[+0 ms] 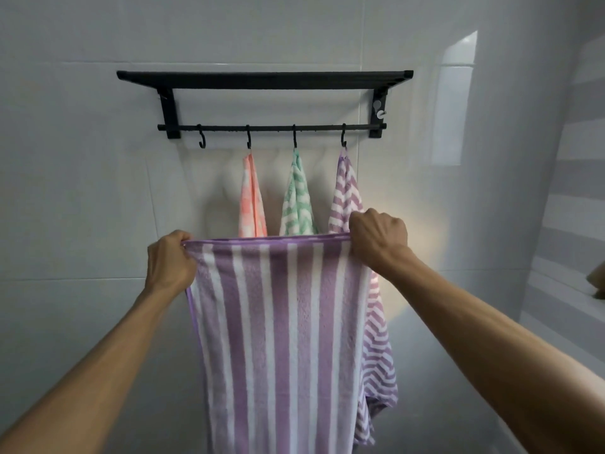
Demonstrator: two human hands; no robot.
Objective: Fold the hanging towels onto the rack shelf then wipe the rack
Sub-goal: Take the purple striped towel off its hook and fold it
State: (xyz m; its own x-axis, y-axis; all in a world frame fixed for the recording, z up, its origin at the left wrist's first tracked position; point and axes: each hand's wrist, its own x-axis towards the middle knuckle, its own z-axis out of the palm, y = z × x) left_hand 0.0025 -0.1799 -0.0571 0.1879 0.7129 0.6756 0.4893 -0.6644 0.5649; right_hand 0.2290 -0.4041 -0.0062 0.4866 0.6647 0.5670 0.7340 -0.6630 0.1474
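Left hand (170,260): raised before tiled wall (82,191), fingers (183,249) clenched on left top corner of striped towel (278,339). Towel held taut along top edge, spread flat, purple and white vertical stripes, hanging free below both hands, clear of rack.

Rack (265,80): black, wall-mounted, above hands. Flat shelf (265,75) on top; thin bar (271,127) beneath, carried by two brackets. Four hooks on bar.

First hook (202,136), leftmost: bare, nothing hung.

Second hook (248,136): pink towel (251,201) hung from one corner, draped narrow, lower part hidden behind striped towel.

Third hook (294,136): green towel (297,198), green and white zigzag pattern, hung from one corner, just beside pink towel, lower part likewise hidden.

Fourth hook (343,136): purple zigzag towel (376,339), hung from one corner, running down behind right hand and showing again past right edge of striped towel, reaching low in frame.

Right hand (376,237): raised slightly higher than left, fingers (358,229) clenched on right top corner of striped towel, knuckles toward camera. Contact with zigzag towel behind: cannot tell.

Right bracket: small silver knob (379,109) attached near top.

Far right: bright reflection on glossy tile; side wall with grey and white bands.
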